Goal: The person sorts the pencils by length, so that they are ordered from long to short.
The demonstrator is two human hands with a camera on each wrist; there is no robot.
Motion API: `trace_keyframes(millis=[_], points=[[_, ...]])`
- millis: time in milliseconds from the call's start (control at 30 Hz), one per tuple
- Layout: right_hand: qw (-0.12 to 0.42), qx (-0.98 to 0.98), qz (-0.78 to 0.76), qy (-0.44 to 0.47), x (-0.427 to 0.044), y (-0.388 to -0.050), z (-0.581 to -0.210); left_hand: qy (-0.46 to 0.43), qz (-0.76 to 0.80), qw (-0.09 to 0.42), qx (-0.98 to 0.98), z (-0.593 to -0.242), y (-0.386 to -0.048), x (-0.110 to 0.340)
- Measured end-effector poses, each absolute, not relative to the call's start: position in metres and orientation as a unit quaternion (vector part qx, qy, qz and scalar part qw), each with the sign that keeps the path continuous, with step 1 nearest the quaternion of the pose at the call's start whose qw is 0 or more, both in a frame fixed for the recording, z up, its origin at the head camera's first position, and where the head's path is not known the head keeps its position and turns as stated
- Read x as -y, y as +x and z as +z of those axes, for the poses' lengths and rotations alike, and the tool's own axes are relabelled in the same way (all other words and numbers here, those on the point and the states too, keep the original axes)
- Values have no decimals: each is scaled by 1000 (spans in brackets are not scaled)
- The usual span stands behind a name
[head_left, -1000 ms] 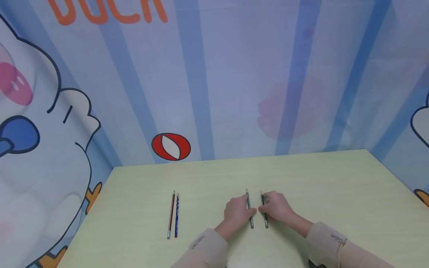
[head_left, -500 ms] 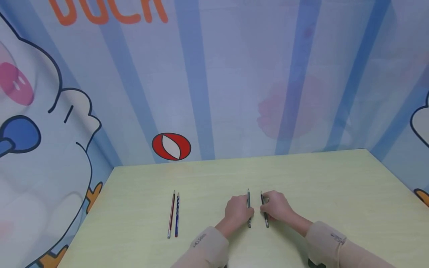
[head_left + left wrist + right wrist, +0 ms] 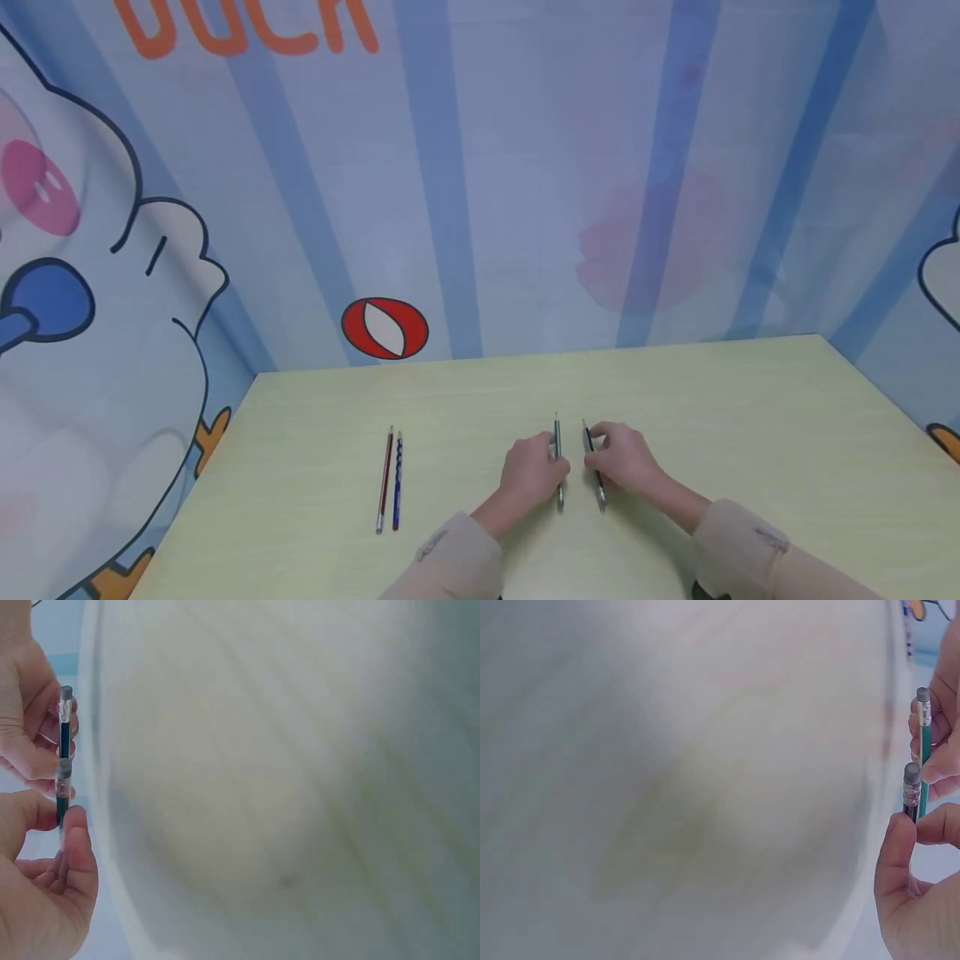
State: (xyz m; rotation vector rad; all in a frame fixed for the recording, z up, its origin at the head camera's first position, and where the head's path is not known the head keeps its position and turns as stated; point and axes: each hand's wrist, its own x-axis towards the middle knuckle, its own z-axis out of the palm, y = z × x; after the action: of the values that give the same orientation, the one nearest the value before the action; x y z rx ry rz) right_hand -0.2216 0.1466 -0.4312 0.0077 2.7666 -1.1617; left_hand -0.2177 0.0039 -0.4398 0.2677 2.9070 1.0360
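Note:
Right of the table's middle, my left hand pinches a green pencil between thumb and fingers. Just beside it, my right hand pinches a black pencil, slightly slanted. Both points face away from me, and a narrow gap separates the pencils. In the left wrist view the left hand is nearest, with the green pencil's grey eraser showing. The right wrist view shows the right hand around the black pencil, whose eraser and silver band face the camera.
A dark red pencil and a blue patterned pencil lie side by side on the pale yellow table, left of the hands. Behind the table hangs a blue striped backdrop with cartoon figures.
Both pencils are tilted or raised slightly, their points now farther up in the head view. The left hand's pencil stands straighter than at first, and the right hand has shifted slightly.

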Motion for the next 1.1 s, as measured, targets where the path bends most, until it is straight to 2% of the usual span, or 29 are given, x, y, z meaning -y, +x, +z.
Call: trace_keyframes(millis=[200,600,1100], points=[[61,-888,-456,0,-146,-221,-419,97,432,16,-896,-431,-214,-2],[70,-792,-604,-52,-140,-212,-408,95,508,12,-856,-425,-209,4],[101,-765,-627,-102,-134,-206,-414,77,532,33,-842,-420,-203,19]])
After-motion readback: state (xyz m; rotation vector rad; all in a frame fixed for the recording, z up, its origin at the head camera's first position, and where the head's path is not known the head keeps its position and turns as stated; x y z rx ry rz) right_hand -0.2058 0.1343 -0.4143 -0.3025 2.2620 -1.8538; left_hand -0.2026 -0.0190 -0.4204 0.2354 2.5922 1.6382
